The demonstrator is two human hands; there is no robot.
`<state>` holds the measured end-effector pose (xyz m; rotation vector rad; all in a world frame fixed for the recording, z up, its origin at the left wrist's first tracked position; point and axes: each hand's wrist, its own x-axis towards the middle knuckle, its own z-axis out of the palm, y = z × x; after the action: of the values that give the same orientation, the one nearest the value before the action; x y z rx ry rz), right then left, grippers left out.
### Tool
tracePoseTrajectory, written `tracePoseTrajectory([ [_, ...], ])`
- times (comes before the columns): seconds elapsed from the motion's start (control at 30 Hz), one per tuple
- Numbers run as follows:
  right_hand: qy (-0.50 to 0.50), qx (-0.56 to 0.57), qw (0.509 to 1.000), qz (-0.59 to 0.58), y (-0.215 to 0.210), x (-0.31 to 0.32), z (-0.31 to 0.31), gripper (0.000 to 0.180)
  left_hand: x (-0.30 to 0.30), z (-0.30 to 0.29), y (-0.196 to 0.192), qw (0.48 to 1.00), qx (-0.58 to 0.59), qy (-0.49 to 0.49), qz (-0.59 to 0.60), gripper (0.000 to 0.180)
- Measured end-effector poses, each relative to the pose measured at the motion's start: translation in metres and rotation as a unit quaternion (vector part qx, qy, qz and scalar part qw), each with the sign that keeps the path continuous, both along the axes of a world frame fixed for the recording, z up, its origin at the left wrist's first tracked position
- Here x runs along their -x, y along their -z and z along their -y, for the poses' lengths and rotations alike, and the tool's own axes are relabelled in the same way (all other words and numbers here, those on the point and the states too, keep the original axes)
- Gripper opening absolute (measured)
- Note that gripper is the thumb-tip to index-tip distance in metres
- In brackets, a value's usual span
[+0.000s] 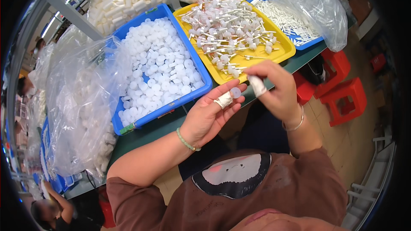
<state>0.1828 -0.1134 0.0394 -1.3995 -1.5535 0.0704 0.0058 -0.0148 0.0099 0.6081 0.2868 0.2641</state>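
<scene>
Two light, stiff parts are sitting in our grip: our left hand point(209, 117) is balancing a small white disc point(235, 93) on open fingertips, our right hand point(274, 87) pinching a white tube point(257, 85) beside it.

far blue tray point(305, 38) half under plastic bag point(317, 4) (contents partly veiled)

Beyond the hands stood a dark green workbench point(145, 133), its edge running slantwise beneath them. To their right, on a pale tiled floor point(342, 145), sat several red plastic stools point(346, 101), close together. A white rack point(364, 188) stood at the far lower right. Up and to the left, a grey metal frame point(68, 10) rose over the bench, with bright strip lights point(53, 22) shining behind it.
</scene>
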Motion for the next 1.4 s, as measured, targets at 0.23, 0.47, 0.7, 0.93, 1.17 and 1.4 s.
tracePoseTrajectory([
  [0.23, 0.057, -0.031, 0.996, 0.057, 0.031, 0.017, 0.024, 0.035, 0.000, 0.000, 0.002, 1.000, -0.009, -0.024, -0.008, 0.044],
  [0.47, 0.079, -0.063, 0.985, 0.143, 0.036, 0.015, 0.020, 0.047, -0.001, -0.001, 0.006, 0.999, -0.004, -0.029, -0.011, 0.041],
  [0.7, 0.078, -0.056, 0.977, 0.192, 0.037, 0.015, 0.022, 0.051, -0.001, 0.000, 0.005, 0.999, -0.002, -0.038, -0.021, 0.041],
  [0.93, 0.084, -0.061, 0.971, 0.215, 0.037, 0.017, 0.025, 0.044, -0.001, 0.001, 0.006, 0.999, -0.016, -0.038, -0.030, 0.041],
  [1.17, 0.114, -0.062, 0.968, 0.214, 0.030, 0.021, 0.022, 0.038, 0.000, 0.002, 0.006, 0.997, -0.051, -0.040, -0.047, 0.038],
  [1.4, 0.113, -0.040, 0.975, 0.186, 0.024, 0.026, 0.023, 0.031, 0.000, 0.003, 0.004, 0.996, -0.064, -0.041, -0.052, 0.040],
])
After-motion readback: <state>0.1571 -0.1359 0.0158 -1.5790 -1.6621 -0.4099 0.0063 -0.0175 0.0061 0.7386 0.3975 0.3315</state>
